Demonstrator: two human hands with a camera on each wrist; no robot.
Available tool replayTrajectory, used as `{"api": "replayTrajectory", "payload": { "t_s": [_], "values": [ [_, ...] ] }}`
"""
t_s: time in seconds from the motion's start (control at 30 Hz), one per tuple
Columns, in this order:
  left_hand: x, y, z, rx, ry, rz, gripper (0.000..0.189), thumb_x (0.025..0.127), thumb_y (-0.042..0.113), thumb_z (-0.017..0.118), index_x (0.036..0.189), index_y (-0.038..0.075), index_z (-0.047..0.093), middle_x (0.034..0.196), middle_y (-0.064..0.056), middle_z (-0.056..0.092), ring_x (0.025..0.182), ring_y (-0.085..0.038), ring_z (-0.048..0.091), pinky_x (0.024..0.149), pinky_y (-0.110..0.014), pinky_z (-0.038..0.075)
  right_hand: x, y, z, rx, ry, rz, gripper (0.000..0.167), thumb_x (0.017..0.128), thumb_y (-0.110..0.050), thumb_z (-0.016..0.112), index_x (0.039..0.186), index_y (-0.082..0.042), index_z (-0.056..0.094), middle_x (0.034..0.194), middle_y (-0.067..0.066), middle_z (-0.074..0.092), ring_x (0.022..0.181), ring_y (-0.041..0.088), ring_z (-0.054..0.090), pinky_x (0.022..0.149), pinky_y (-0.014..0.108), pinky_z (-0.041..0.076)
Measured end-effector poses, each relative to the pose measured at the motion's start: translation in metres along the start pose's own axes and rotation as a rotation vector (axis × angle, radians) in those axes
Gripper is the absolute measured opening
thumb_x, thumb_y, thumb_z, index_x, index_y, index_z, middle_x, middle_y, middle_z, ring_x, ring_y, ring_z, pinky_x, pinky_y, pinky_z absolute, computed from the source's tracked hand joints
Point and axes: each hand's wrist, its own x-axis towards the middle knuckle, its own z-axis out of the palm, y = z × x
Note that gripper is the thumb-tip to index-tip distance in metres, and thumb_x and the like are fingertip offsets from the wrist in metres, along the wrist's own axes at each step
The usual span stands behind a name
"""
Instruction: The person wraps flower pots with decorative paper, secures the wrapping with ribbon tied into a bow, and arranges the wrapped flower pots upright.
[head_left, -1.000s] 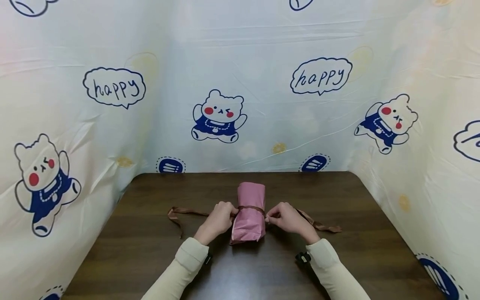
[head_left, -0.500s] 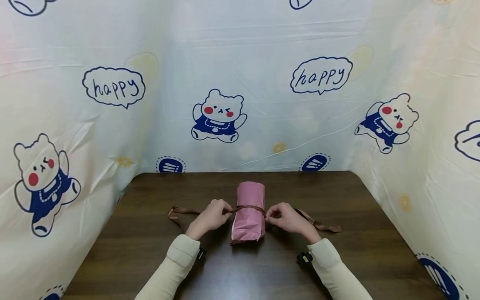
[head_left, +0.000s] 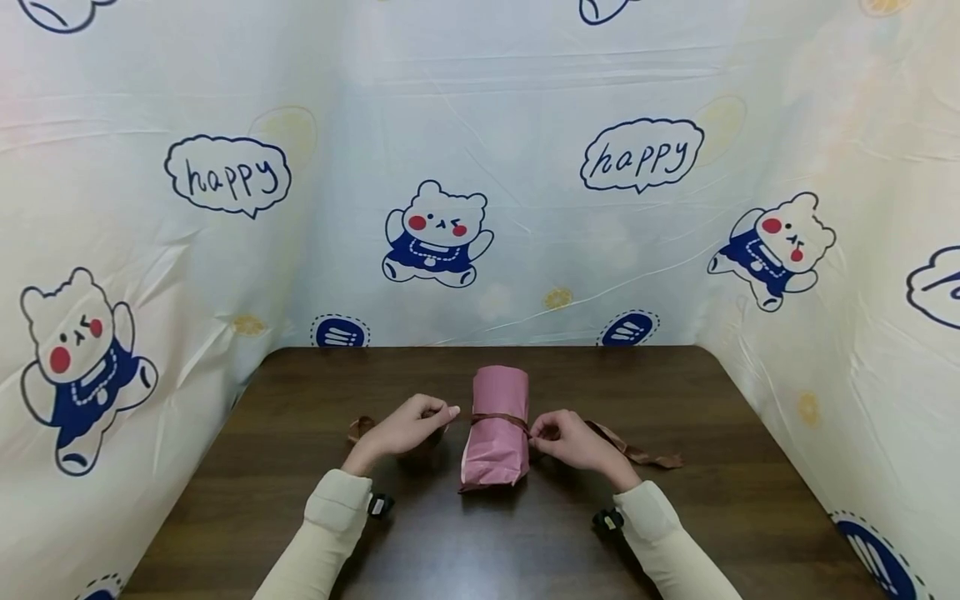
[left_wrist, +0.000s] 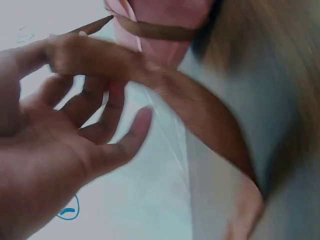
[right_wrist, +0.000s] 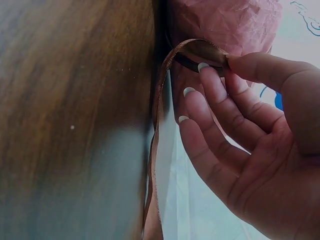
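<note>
A pink paper-wrapped parcel (head_left: 497, 458) lies lengthwise on the brown table (head_left: 300, 375), with a brown ribbon (head_left: 498, 417) round its middle. My left hand (head_left: 405, 429) is left of the parcel, apart from it. In the left wrist view, thumb and forefinger pinch the ribbon (left_wrist: 200, 107), whose loose length hangs down past the hand. Close against the parcel's right side, my right hand (head_left: 573, 442) pinches the ribbon (right_wrist: 155, 145) between thumb and fingertips. Its other fingers are loosely bent, and the ribbon's tail runs down along the tabletop.
On the right, the ribbon's free end (head_left: 660, 458) lies on the table beyond the right wrist. Part of the left tail (head_left: 361, 427) shows behind the left hand. A printed curtain (head_left: 525, 258) with bears and "happy" bubbles surrounds the table's back and sides.
My left hand has moved left, away from the parcel, drawing the ribbon with it. The left tail has shifted and shows less behind the hand. My right hand stays by the parcel.
</note>
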Motion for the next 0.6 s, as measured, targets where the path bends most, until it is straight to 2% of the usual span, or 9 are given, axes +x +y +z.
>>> {"api": "replayTrajectory", "payload": {
  "t_s": [0.07, 0.13, 0.2, 0.3, 0.37, 0.43, 0.6],
  "values": [
    [0.001, 0.002, 0.001, -0.092, 0.038, 0.023, 0.036, 0.109, 0.031, 0.048, 0.089, 0.007, 0.066, 0.081, -0.002, 0.058, 0.074, -0.016, 0.052, 0.068, -0.028, 0.045, 0.000, 0.000, 0.000, -0.002, -0.001, 0.000, 0.007, 0.097, -0.010, 0.067, 0.095, -0.006, 0.072, 0.083, -0.004, 0.065, 0.073, 0.007, 0.059, 0.069, 0.024, 0.052],
    [0.004, 0.003, 0.004, -0.186, 0.067, 0.067, 0.030, 0.109, 0.026, 0.049, 0.104, 0.005, 0.069, 0.102, -0.010, 0.067, 0.094, -0.023, 0.061, 0.082, -0.029, 0.050, 0.000, -0.001, 0.000, -0.002, -0.001, 0.001, 0.007, 0.096, -0.010, 0.067, 0.095, -0.006, 0.072, 0.082, -0.004, 0.065, 0.073, 0.007, 0.058, 0.069, 0.024, 0.052],
    [0.006, 0.004, 0.008, -0.272, 0.102, 0.111, 0.027, 0.108, 0.021, 0.050, 0.113, 0.002, 0.068, 0.125, -0.016, 0.066, 0.115, -0.029, 0.061, 0.095, -0.028, 0.050, 0.000, -0.001, 0.000, -0.001, 0.000, 0.001, 0.007, 0.096, -0.010, 0.067, 0.095, -0.006, 0.072, 0.082, -0.004, 0.065, 0.073, 0.006, 0.058, 0.068, 0.024, 0.052],
    [0.011, 0.003, 0.016, -0.367, 0.167, 0.177, 0.028, 0.107, 0.016, 0.053, 0.124, -0.002, 0.066, 0.142, -0.020, 0.059, 0.131, -0.030, 0.056, 0.105, -0.024, 0.047, 0.000, -0.001, 0.001, 0.004, -0.002, -0.003, 0.007, 0.097, -0.010, 0.067, 0.095, -0.006, 0.072, 0.082, -0.004, 0.065, 0.073, 0.006, 0.057, 0.068, 0.024, 0.051],
    [0.015, 0.004, 0.023, -0.412, 0.227, 0.206, 0.027, 0.106, 0.013, 0.055, 0.125, -0.003, 0.065, 0.143, -0.020, 0.059, 0.132, -0.025, 0.057, 0.104, -0.023, 0.047, 0.000, -0.002, 0.001, 0.012, -0.004, -0.009, 0.007, 0.097, -0.010, 0.067, 0.095, -0.005, 0.072, 0.082, -0.003, 0.065, 0.073, 0.006, 0.057, 0.068, 0.024, 0.051],
    [0.019, 0.007, 0.029, -0.449, 0.292, 0.216, 0.028, 0.104, 0.010, 0.057, 0.129, -0.003, 0.064, 0.137, -0.020, 0.063, 0.126, -0.019, 0.061, 0.100, -0.022, 0.050, 0.000, -0.002, 0.002, 0.023, -0.007, -0.011, 0.008, 0.097, -0.010, 0.066, 0.095, -0.005, 0.071, 0.083, -0.002, 0.065, 0.073, 0.006, 0.057, 0.068, 0.023, 0.051],
    [0.030, 0.017, 0.041, -0.493, 0.450, 0.191, 0.029, 0.101, 0.006, 0.063, 0.128, -0.002, 0.064, 0.123, -0.020, 0.070, 0.106, -0.008, 0.067, 0.082, -0.024, 0.055, 0.000, -0.002, 0.003, 0.039, -0.006, -0.006, 0.007, 0.097, -0.010, 0.067, 0.095, -0.004, 0.071, 0.084, 0.002, 0.065, 0.074, 0.009, 0.057, 0.068, 0.024, 0.050]
  ]
}}
